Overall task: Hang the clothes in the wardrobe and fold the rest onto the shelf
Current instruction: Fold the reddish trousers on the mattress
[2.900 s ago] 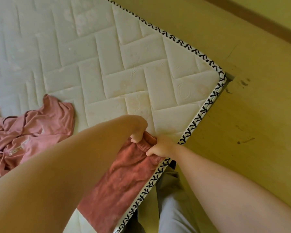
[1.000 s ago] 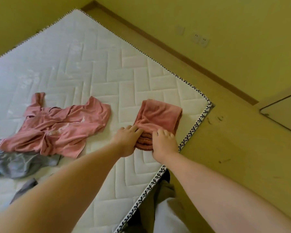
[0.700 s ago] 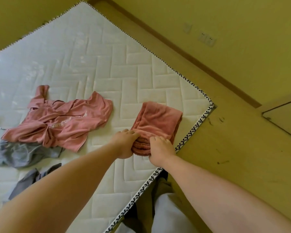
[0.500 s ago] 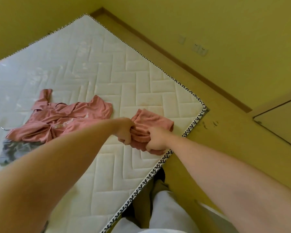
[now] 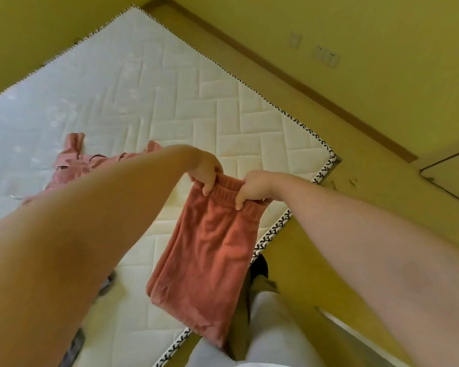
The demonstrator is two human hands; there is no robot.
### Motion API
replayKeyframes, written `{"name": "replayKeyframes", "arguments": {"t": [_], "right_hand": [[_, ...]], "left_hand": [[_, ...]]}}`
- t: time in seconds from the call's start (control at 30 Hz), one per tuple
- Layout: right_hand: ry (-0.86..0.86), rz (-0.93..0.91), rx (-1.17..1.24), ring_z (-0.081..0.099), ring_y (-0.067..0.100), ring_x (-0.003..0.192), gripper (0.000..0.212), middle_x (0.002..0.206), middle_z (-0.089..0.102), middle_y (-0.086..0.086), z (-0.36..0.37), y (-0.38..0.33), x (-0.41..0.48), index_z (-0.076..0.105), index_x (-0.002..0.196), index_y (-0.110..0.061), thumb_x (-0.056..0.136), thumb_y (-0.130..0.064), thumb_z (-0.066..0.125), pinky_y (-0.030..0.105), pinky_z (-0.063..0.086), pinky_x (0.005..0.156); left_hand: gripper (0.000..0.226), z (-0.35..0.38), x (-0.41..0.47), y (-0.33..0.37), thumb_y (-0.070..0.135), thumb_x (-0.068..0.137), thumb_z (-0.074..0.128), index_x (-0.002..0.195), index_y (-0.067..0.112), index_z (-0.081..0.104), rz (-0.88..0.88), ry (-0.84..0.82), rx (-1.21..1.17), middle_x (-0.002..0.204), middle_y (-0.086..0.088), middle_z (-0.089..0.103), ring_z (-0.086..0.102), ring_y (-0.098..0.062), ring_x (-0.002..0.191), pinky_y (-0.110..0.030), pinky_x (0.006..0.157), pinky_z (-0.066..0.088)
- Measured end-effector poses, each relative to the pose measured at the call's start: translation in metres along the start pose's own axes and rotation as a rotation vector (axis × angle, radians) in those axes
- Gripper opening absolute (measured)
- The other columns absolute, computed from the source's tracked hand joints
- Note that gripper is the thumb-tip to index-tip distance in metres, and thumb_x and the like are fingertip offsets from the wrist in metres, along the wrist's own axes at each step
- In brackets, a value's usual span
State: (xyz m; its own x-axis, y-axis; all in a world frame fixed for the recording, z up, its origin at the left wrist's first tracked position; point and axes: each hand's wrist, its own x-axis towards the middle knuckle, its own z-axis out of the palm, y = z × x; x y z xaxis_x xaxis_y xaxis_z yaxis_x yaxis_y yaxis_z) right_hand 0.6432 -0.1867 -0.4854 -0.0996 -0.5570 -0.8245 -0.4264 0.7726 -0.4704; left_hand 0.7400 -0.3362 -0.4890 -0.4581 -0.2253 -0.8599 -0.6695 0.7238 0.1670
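A folded, fuzzy terracotta-pink garment [image 5: 210, 252] with a ribbed waistband hangs in the air above the near corner of the mattress. My left hand [image 5: 206, 172] grips the waistband's left end, and my right hand [image 5: 252, 189] grips its right end. The cloth droops down toward my legs. A crumpled pink top [image 5: 74, 165] lies on the mattress at the left, mostly hidden behind my left forearm.
The white quilted mattress [image 5: 157, 88] with black-and-white edging lies on a yellowish wooden floor [image 5: 368, 186]. Grey clothing [image 5: 74, 343] peeks out under my left arm. A wall with sockets [image 5: 326, 58] stands behind, and a door panel [image 5: 453, 176] is at right.
Both hands have lifted the folded pink garment off the mattress by its waistband. It now hangs unfolded lengthwise, closer to my body.
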Motion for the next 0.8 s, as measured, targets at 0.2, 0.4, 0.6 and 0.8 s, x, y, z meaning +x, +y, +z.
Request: {"name": "replayKeyframes", "arguments": {"t": [0.2, 0.4, 0.6, 0.8], "right_hand": [[0.112, -0.009, -0.225, 0.065, 0.024, 0.077, 0.025, 0.092, 0.065, 0.007, -0.006, 0.046, 0.08, 0.065, 0.096, -0.011, 0.074, -0.019, 0.074, 0.027, 0.053, 0.061], [0.29, -0.045, -0.388, 0.057, 0.03, 0.108, 0.044, 0.117, 0.057, 0.008, 0.039, 0.069, 0.087, 0.05, 0.121, -0.014, 0.082, -0.026, 0.067, 0.036, 0.045, 0.08], [0.464, -0.092, -0.607, 0.043, 0.032, 0.126, 0.094, 0.138, 0.042, 0.014, 0.155, 0.077, 0.048, 0.02, 0.151, -0.011, 0.079, -0.037, 0.074, 0.041, 0.038, 0.101], [0.552, -0.127, -0.682, 0.041, 0.031, 0.12, 0.092, 0.137, 0.037, 0.013, 0.259, 0.097, 0.053, 0.018, 0.153, -0.018, 0.08, -0.033, 0.072, 0.04, 0.038, 0.095]], "left_hand": [[0.049, 0.031, 0.071, 0.022, 0.009, 0.078, 0.065, 0.125, 0.022, 0.061, 0.048, 0.143, 0.171, 0.099, 0.001, 0.059, 0.057, -0.023, 0.09, -0.032, 0.073, 0.047], [0.046, 0.078, 0.085, 0.006, 0.019, 0.077, 0.066, 0.122, 0.024, 0.056, 0.101, 0.349, 0.174, 0.114, 0.0, 0.056, 0.054, -0.024, 0.104, -0.039, 0.083, 0.051], [0.058, 0.174, 0.033, -0.034, 0.029, 0.081, 0.069, 0.134, 0.02, 0.047, 0.219, 0.525, 0.348, 0.136, -0.001, 0.049, 0.049, -0.025, 0.123, -0.038, 0.094, 0.045], [0.058, 0.284, 0.037, -0.085, 0.009, 0.071, 0.074, 0.124, 0.005, 0.052, 0.372, 0.74, 0.437, 0.12, -0.012, 0.058, 0.059, -0.032, 0.103, -0.041, 0.078, 0.05]]}}
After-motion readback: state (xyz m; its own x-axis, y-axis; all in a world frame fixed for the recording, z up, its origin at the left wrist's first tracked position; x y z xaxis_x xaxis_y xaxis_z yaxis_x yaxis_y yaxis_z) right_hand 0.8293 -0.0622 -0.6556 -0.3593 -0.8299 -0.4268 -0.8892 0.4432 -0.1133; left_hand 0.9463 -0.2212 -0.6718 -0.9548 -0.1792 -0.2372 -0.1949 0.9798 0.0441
